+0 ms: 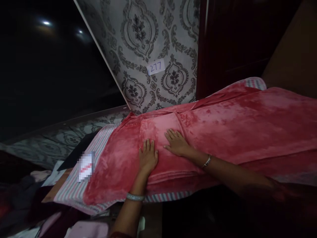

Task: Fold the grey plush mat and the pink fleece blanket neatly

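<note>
Mottled red plush fabric (119, 158) is spread along a narrow surface, over a striped cloth (69, 190). On top of it lies a folded rectangle of the same plush fabric (160, 124), its layered edge nearest me. My left hand (148, 158) rests flat at the left side of this rectangle, fingers pointing away. Flat on its right part lies my right hand (177, 143), fingers spread toward the upper left. Neither hand grips anything. A bangle circles my left wrist and a metal bracelet my right.
Behind stands a patterned wall (160, 39) with a paper marked 277 (156, 67). A large dark screen (54, 66) is at the left. A blurred white item (85, 168) lies on the striped cloth's left end. Piled clothes (22, 195) fill the lower left.
</note>
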Demonstrator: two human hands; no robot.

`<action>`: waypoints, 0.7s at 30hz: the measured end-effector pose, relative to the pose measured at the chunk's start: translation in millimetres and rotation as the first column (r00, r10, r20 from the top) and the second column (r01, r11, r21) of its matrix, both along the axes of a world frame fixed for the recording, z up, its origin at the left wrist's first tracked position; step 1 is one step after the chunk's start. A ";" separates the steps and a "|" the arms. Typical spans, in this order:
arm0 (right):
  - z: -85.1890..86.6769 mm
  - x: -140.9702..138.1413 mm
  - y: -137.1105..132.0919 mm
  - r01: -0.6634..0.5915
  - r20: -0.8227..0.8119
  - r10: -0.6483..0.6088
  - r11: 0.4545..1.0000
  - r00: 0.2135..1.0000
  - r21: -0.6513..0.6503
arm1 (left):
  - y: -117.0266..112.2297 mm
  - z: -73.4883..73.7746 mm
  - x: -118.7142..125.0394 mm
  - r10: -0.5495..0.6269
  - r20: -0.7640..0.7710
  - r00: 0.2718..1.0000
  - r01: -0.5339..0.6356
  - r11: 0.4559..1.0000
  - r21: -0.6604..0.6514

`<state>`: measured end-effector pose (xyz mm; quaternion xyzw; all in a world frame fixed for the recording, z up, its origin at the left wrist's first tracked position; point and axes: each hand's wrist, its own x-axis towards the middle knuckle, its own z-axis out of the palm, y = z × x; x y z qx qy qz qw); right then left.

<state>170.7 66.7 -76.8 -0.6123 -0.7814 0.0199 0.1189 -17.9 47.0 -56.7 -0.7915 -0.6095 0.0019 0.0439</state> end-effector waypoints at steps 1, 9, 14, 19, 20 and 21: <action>-1.6 8.6 -2.8 0.011 0.010 -0.012 1.000 1.000 0.015 | 1.0 0.8 -0.1 0.000 0.004 1.000 0.000 1.000 0.000; -7.8 61.3 -31.6 0.039 0.021 -0.037 0.996 0.999 -0.084 | -0.5 0.9 1.3 0.000 0.070 0.998 0.001 1.000 -0.013; 15.4 64.2 -41.3 0.069 0.051 -0.060 0.979 0.997 -0.191 | 0.6 13.7 2.3 0.020 0.124 0.992 -0.011 0.997 -0.070; 40.2 5.7 -56.0 -0.020 -0.025 0.018 0.994 1.000 -0.107 | -17.6 33.5 1.6 -0.009 0.171 0.985 0.025 0.996 -0.091; 39.8 -8.0 -60.1 -0.068 -0.044 0.064 0.993 0.997 -0.101 | -24.7 32.7 1.8 -0.032 0.167 0.985 0.044 0.997 -0.068; 37.3 -19.6 -64.5 -0.111 -0.051 0.106 0.989 0.993 -0.102 | -32.3 29.8 1.9 -0.047 0.152 0.987 0.055 0.997 -0.052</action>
